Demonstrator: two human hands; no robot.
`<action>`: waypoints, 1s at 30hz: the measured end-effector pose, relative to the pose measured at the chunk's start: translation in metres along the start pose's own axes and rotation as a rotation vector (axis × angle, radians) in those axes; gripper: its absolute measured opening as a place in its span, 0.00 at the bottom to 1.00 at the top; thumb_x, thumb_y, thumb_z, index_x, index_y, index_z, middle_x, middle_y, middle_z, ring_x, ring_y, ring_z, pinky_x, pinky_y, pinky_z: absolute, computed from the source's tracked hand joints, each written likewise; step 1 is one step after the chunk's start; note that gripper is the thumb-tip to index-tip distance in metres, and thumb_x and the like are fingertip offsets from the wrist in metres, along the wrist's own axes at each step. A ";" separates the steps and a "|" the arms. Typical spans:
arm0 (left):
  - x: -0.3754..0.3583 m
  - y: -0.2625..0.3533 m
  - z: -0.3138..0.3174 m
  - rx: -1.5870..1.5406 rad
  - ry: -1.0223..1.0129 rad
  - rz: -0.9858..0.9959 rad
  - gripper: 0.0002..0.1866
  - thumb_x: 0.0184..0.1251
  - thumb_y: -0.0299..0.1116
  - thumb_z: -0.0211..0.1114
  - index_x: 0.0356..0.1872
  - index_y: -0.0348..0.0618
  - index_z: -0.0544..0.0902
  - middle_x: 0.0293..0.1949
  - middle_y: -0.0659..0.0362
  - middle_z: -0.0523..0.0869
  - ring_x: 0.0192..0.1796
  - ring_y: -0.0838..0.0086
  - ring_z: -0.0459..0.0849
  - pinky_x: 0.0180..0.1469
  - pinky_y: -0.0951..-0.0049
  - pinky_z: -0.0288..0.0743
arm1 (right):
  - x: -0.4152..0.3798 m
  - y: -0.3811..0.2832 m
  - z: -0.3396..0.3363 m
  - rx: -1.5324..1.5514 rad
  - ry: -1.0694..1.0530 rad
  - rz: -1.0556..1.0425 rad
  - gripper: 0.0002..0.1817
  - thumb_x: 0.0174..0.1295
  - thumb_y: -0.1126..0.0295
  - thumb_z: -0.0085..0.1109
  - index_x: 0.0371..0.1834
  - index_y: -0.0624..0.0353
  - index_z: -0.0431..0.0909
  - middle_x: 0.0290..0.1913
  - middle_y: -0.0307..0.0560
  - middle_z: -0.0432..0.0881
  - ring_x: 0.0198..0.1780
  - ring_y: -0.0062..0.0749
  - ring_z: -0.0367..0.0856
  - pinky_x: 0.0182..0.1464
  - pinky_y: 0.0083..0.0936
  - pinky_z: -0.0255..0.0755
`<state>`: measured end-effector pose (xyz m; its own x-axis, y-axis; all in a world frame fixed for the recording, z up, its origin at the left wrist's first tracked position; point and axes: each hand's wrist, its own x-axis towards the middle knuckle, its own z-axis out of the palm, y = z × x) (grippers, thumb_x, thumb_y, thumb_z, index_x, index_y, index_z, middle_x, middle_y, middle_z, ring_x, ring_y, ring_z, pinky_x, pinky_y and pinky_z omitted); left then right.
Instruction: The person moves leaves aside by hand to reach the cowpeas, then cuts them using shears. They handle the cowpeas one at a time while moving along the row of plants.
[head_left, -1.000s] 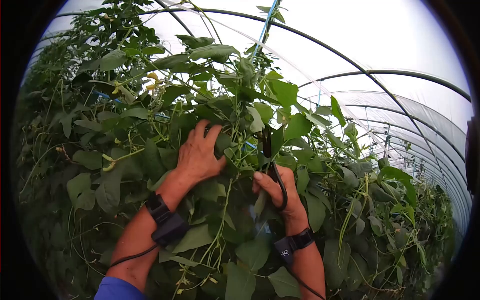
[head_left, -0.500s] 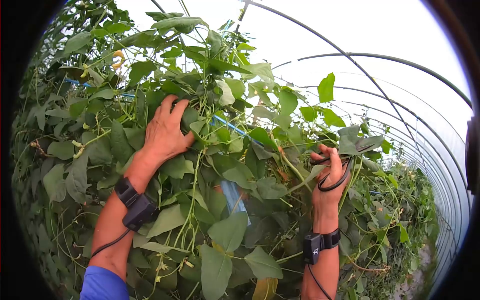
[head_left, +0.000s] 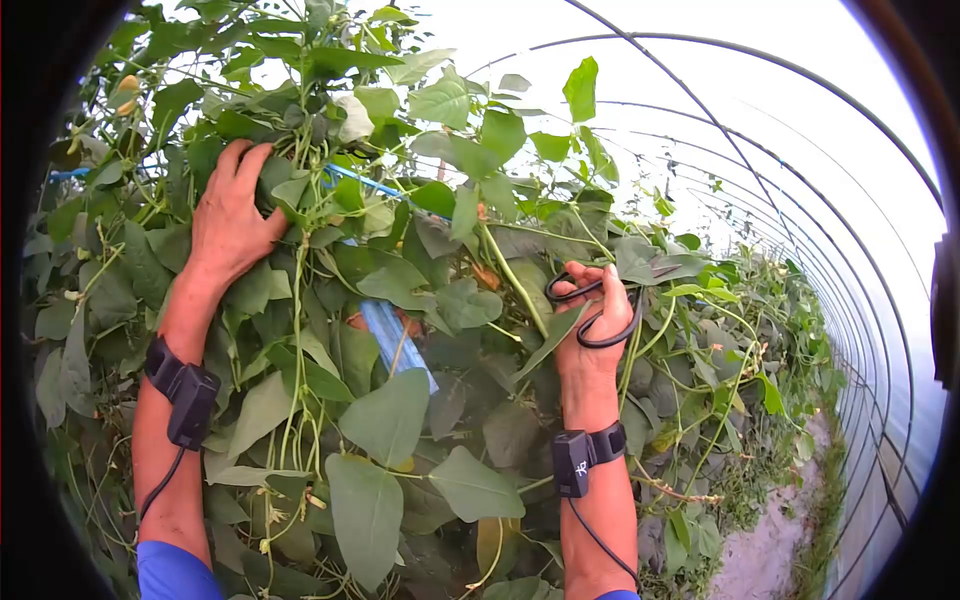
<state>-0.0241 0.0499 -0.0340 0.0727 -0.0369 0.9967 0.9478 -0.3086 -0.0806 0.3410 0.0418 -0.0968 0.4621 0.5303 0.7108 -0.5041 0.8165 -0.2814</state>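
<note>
My left hand (head_left: 230,215) is raised against the upper leaves of a climbing bean plant (head_left: 380,425). Its fingers and thumb are apart, with foliage between them, and some fingertips are sunk among the leaves. To the right, my right hand (head_left: 592,325) is closed on scissors with black loop handles (head_left: 612,338). Leaves and the hand hide the blades. A broad leaf (head_left: 655,263) lies just above that hand, and a thick green stem (head_left: 518,282) slants down to its left. Both wrists wear black strapped devices with cables.
Blue twine (head_left: 375,181) runs through the vines. A pale blue strip (head_left: 395,340) shows partly behind leaves. Curved hoops (head_left: 790,70) carry the tunnel cover on the right. A soil path (head_left: 765,555) runs along the row at lower right. Yellowish flowers (head_left: 127,95) hang at upper left.
The view has shifted right and down, so the plant and both hands appear farther left and more path shows. Both hands keep about the same places against the foliage; the scissors stay in my right hand.
</note>
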 end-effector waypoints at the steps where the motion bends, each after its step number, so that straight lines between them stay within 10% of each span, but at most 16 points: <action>1: 0.000 0.000 0.000 -0.004 -0.005 -0.003 0.30 0.49 0.32 0.64 0.58 0.40 0.68 0.59 0.46 0.68 0.59 0.48 0.70 0.59 0.61 0.66 | -0.003 0.001 -0.003 -0.009 0.005 0.008 0.15 0.64 0.60 0.50 0.32 0.62 0.73 0.32 0.49 0.80 0.25 0.31 0.78 0.29 0.25 0.66; 13: -0.001 -0.012 0.005 -0.035 -0.021 0.002 0.31 0.49 0.28 0.59 0.61 0.42 0.68 0.62 0.49 0.66 0.61 0.52 0.69 0.61 0.63 0.66 | -0.125 -0.015 -0.059 -0.456 -0.476 0.264 0.19 0.62 0.57 0.53 0.28 0.66 0.77 0.20 0.45 0.77 0.18 0.24 0.73 0.21 0.17 0.62; 30: -0.006 -0.001 0.006 -0.014 0.021 -0.096 0.31 0.54 0.34 0.64 0.62 0.46 0.66 0.66 0.49 0.62 0.58 0.49 0.73 0.57 0.58 0.71 | -0.246 -0.017 -0.132 -0.436 -0.244 0.497 0.17 0.63 0.62 0.56 0.30 0.69 0.76 0.21 0.46 0.77 0.22 0.27 0.74 0.26 0.23 0.68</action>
<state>-0.0236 0.0561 -0.0396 -0.0249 -0.0264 0.9993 0.9455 -0.3252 0.0150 0.3327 -0.0726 -0.3517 0.0508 0.8396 0.5409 -0.2511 0.5349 -0.8067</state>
